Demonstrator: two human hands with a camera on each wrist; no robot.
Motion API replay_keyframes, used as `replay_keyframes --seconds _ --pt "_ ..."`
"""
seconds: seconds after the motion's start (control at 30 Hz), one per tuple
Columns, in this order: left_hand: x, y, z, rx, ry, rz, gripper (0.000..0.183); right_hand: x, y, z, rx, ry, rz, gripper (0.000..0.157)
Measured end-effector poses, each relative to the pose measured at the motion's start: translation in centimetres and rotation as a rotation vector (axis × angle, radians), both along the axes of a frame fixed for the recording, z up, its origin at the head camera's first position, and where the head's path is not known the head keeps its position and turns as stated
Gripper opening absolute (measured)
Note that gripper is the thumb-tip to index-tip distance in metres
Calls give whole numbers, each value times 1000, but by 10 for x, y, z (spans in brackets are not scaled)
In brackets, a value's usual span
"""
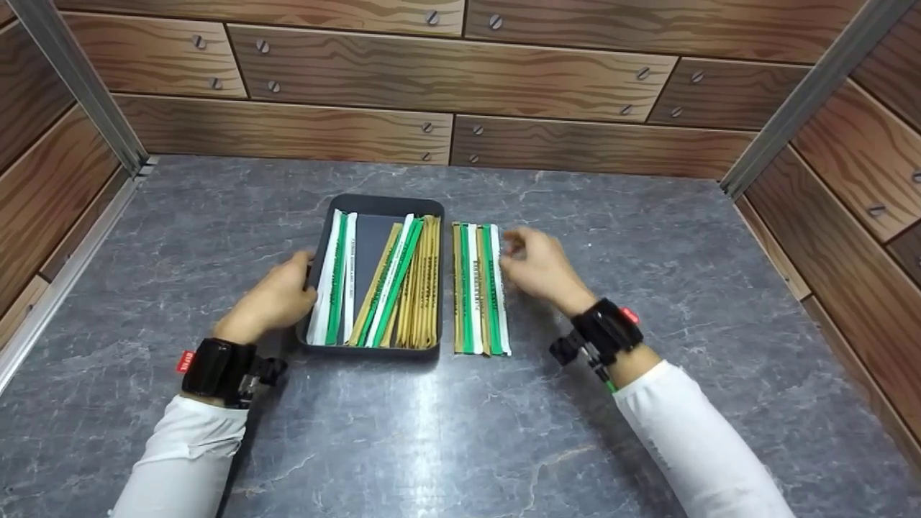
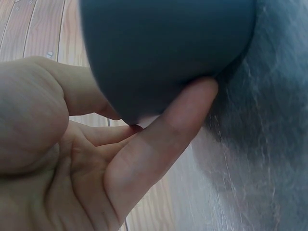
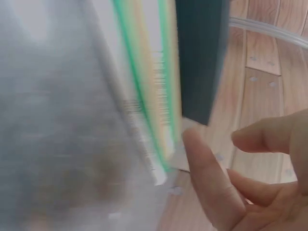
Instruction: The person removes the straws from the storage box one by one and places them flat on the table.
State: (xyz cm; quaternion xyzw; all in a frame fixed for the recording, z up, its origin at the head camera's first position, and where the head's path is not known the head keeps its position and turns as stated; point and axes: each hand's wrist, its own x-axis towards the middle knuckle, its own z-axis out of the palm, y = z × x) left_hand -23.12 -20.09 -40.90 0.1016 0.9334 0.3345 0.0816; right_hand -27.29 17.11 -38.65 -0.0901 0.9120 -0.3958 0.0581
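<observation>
A dark grey tray [image 1: 388, 202] holds long, narrow printed stick packets. White and green ones [image 1: 334, 280] lie along its left side, a slanted green-and-white group [image 1: 392, 288] in the middle, and a gold bundle [image 1: 426, 280] on the right. My left hand [image 1: 270, 295] grips the tray's left side, its thumb [image 2: 187, 108] against the outer wall in the left wrist view. Right of the tray, gold, green and white packets [image 1: 475, 288] lie side by side in a row. My right hand [image 1: 543, 270] is beside the row's upper right end, fingers loosely bent, holding nothing visible.
The grey marbled tabletop [image 1: 374, 432] carries the tray and the row, with a narrow gap between them. Wood-patterned panels [image 1: 460, 72] close off the back and both sides, with metal posts [image 1: 813, 93] at the rear corners.
</observation>
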Motion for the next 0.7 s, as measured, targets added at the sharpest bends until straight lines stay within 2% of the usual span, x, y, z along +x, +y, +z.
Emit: replay_keyframes --seconds 0.13,0.3,0.47,0.6,0.7 --pt "1 0 0 0 0 1 63 -6 -23 20 17 112 55 51" --pt "0 0 0 5 -2 6 63 -9 -64 36 49 129 140 48" --pt "0 0 0 8 -9 10 62 -9 -109 37 133 99 258 46" --pt "0 0 0 14 -10 10 61 -6 -144 32 260 41 337 45" --pt "0 0 0 21 -8 10 61 -5 -166 26 365 3 367 19"
